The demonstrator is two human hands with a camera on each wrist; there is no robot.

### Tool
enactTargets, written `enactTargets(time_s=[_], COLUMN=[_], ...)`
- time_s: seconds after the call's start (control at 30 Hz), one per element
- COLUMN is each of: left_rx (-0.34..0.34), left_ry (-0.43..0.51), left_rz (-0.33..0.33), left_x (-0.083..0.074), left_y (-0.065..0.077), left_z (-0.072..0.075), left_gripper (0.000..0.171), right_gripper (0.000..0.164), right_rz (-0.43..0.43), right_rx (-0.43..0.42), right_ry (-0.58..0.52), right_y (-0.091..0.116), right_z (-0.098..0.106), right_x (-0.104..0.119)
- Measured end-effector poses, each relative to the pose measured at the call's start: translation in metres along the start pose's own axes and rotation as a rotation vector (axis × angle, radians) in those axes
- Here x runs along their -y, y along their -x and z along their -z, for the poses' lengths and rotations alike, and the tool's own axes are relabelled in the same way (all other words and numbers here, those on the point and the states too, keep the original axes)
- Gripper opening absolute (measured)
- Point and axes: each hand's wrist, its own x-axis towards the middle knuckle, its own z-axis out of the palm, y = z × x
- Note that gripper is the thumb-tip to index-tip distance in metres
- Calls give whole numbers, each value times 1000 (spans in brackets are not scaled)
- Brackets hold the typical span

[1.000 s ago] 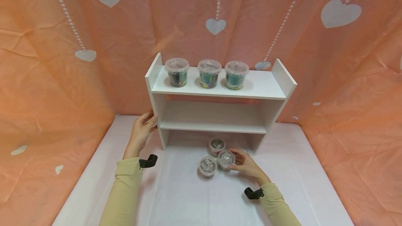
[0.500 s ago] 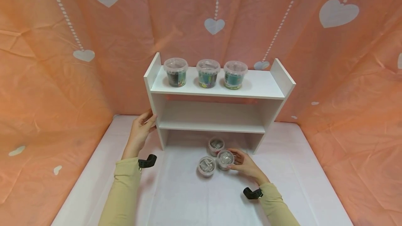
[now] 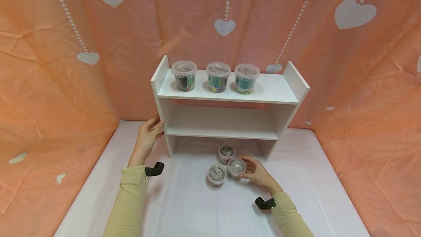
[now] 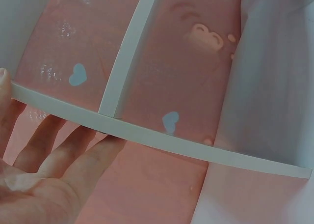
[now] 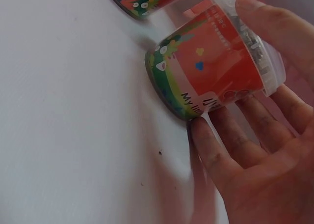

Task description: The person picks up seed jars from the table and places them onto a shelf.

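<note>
"What is the right hand (image 3: 256, 173) doing?"

"It holds a red tub (image 3: 236, 167), the thumb on the rim of its clear lid, the other fingers parted only as wide as the tub and bent round its far side."

"Where is that tub?"

"Over the white counter (image 3: 194, 207), in front of the shelf (image 3: 223, 120). I cannot tell whether its base touches down. Two more lidded tubs are close by: a back tub (image 3: 227, 153) nearer the shelf, and a side tub (image 3: 216, 175) to the left."

"And the left hand (image 3: 149, 138)?"

"It rests at the shelf's left side panel, fingers spread loosely along the outer face, thumb by the front edge."

"What else is there?"

"Three upright tubs with bluish-green labels stand in a row on the top board: a left one (image 3: 185, 81), a middle one (image 3: 217, 82) and a right one (image 3: 245, 83). Behind hangs an orange backdrop (image 3: 131, 39) with white hearts."
</note>
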Motion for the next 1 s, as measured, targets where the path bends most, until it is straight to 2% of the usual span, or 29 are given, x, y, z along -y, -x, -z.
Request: enactTargets(time_s=[0.47, 0.8, 1.0], left_rx=[0, -15, -12], left_ry=[-4, -12, -15], left_rz=[2, 2, 0], left_x=[-1, 1, 0], left_y=[0, -1, 0], left_z=[0, 0, 0], left_gripper=[54, 53, 54], right_gripper=[66, 68, 67], right_rz=[35, 3, 37], right_rx=[-19, -40, -47], right_ry=[25, 48, 67], right_y=[6, 13, 16], right_z=[5, 10, 15], right_x=[0, 4, 7])
